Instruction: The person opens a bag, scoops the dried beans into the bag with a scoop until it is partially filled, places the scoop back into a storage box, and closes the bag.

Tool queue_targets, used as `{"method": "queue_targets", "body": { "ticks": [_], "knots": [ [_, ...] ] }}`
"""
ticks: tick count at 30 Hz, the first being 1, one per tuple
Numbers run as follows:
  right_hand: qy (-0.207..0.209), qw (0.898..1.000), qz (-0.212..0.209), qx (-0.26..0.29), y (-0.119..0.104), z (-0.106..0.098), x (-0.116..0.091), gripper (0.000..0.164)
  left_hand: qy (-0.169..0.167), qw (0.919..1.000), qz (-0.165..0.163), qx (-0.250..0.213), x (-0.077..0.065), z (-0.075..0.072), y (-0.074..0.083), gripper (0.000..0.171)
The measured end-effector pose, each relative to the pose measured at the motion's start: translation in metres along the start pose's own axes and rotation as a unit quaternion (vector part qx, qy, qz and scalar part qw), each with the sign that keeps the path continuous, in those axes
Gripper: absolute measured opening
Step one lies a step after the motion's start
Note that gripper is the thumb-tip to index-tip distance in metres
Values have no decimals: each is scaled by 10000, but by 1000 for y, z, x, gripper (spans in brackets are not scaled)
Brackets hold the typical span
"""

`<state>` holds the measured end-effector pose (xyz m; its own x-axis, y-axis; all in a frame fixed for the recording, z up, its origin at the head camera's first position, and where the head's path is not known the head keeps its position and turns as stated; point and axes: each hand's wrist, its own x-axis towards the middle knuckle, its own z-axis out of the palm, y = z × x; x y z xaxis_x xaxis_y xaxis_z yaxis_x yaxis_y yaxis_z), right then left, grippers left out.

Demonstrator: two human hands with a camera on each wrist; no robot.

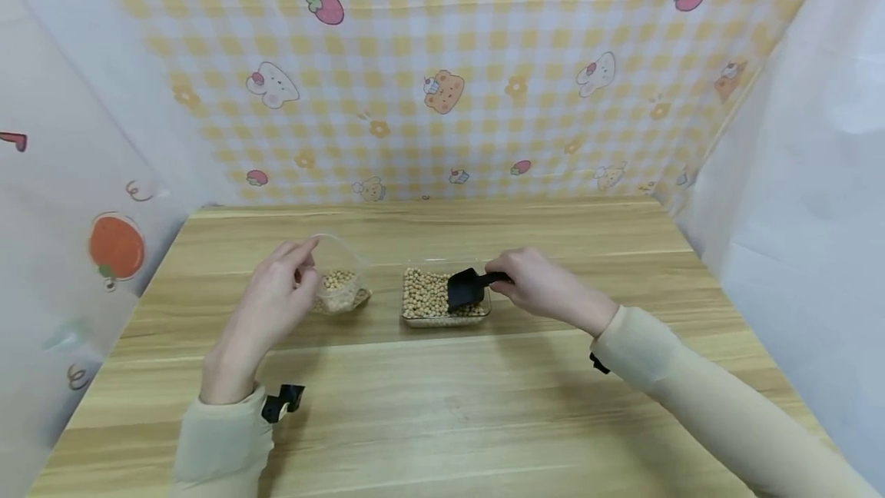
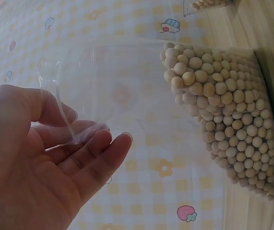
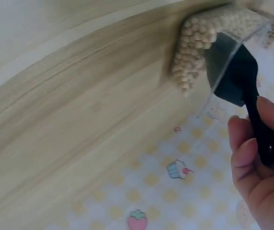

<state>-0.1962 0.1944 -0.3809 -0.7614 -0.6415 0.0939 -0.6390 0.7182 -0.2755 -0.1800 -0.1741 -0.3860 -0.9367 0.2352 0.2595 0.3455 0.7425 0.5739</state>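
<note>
A clear plastic bag (image 2: 127, 67), standing on the table at the left, holds pale round beans (image 2: 232, 139) in its lower part. My left hand (image 1: 280, 287) pinches the rim of this bag between thumb and fingers. Right of it sits a clear rectangular container (image 1: 442, 322), filled with the same kind of beans (image 1: 423, 294). With my right hand (image 1: 528, 283) I grip the handle of a small black scoop (image 1: 465, 290). The scoop's blade dips into the container at its right side, against the beans. In the right wrist view the container wall partly covers the blade (image 3: 228, 72).
Both containers stand on a wood-grain table (image 1: 442, 406). Behind it hangs a yellow checked cloth (image 1: 415, 137) with cartoon prints. White sheets (image 1: 795, 175) close off the left and right sides.
</note>
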Motion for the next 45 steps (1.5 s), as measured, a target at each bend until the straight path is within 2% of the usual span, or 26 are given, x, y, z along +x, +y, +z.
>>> {"method": "queue_targets", "body": {
  "ticks": [3,7,10,12,17,20,23,30,37,41,45],
  "knots": [
    [28,9998,108,193,5,8,3,10,-20,10000,4,6,0,-1,0,50],
    [96,9978,359,542,17,25,-1,4,-66,10000,-10,-20,1,-1,1,50],
    [130,9949,601,797,22,34,-2,24,-64,10000,-26,-31,1,-1,2,50],
    [128,9925,739,961,24,37,-1,28,-74,10000,-45,-44,0,-2,1,50],
    [61,9869,866,1361,29,37,4,16,-39,10000,-55,-42,0,-4,2,50],
    [-8,9775,1063,1823,31,36,4,10,-2,10000,-23,-31,0,-3,2,50],
    [5,9667,1279,2215,35,39,1,12,58,10000,12,-33,0,-2,2,49],
    [45,9314,1671,3234,43,52,-5,27,11,9999,-40,-96,0,-3,2,50],
    [298,9276,1655,3337,44,61,-4,31,47,10000,-16,-41,-3,-7,0,50],
    [261,9152,1450,3751,44,67,-6,28,0,10000,-55,-30,-5,-7,-2,50],
    [441,9037,1387,4026,45,66,-11,29,-17,10000,4,-40,-3,-5,-1,49]
  ]
}}
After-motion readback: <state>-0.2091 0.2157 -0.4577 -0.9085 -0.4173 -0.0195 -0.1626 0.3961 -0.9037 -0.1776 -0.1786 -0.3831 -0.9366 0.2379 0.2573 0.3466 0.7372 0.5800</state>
